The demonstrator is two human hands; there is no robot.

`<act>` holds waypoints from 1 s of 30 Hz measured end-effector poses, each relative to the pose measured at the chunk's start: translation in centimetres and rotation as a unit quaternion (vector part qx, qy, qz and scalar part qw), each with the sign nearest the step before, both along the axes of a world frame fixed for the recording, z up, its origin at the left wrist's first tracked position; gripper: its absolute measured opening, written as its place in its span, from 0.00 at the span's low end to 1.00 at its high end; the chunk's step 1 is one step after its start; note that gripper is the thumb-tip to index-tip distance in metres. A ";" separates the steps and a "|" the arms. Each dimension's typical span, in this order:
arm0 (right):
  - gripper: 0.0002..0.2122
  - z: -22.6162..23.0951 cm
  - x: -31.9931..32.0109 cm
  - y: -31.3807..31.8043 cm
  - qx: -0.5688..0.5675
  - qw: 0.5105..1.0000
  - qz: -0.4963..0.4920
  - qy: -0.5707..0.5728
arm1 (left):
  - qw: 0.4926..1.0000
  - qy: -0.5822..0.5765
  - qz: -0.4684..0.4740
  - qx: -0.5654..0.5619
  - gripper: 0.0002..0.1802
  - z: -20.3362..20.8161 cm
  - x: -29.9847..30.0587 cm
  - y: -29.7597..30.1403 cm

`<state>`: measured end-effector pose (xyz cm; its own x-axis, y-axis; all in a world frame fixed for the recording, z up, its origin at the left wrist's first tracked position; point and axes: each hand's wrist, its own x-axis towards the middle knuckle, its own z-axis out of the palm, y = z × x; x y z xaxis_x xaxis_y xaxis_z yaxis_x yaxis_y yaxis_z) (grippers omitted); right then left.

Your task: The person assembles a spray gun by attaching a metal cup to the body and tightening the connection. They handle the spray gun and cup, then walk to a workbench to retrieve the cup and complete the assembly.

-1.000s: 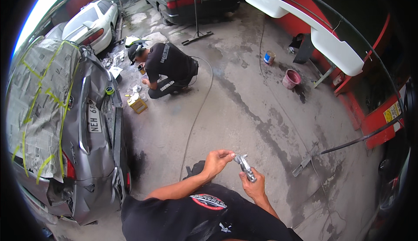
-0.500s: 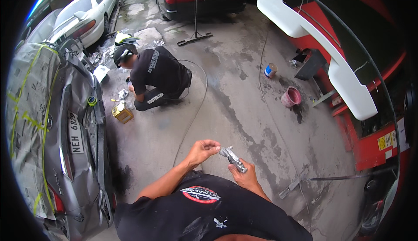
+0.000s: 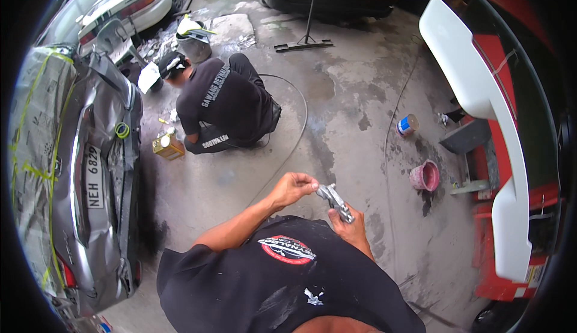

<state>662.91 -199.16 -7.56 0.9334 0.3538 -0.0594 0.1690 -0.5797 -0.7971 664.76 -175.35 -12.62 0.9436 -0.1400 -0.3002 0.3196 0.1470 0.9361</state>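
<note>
In front of the black-shirted wearer's chest, the right hand (image 3: 350, 227) wraps the lower end of a silver tool, by its shape probably a spray gun (image 3: 338, 205). The left hand (image 3: 293, 189) has thumb and fingertips pressed together at the gun's upper end; whether they pinch the metal or something tiny cannot be told. Both hands are in mid-air, so a firm right-hand grip should matter most, with the wrist kept quiet. The left fingertips would do best with light, small movements, as a hard push could tilt the gun. Holding it slightly off the shirt should keep the fabric clean.

Beyond, a pink bucket (image 3: 424, 175) stands right of a gold tin (image 3: 168, 145), well apart. Past the tin crouches a co-worker (image 3: 228, 101), near a dark hose (image 3: 306, 103) curving across the concrete.
</note>
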 end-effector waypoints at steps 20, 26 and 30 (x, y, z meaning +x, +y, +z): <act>0.19 2.1 72.6 24.8 -0.085 0.963 0.248 0.056 | 0.933 0.047 0.335 -0.123 0.19 -3.9 59.5 17.5; 0.19 1.6 94.4 33.8 -0.085 0.919 0.378 0.073 | 0.895 0.077 0.427 -0.102 0.20 -6.2 75.5 23.3; 0.18 -2.1 107.7 39.5 -0.093 0.883 0.455 0.075 | 0.828 0.120 0.528 -0.142 0.19 -8.7 86.7 25.3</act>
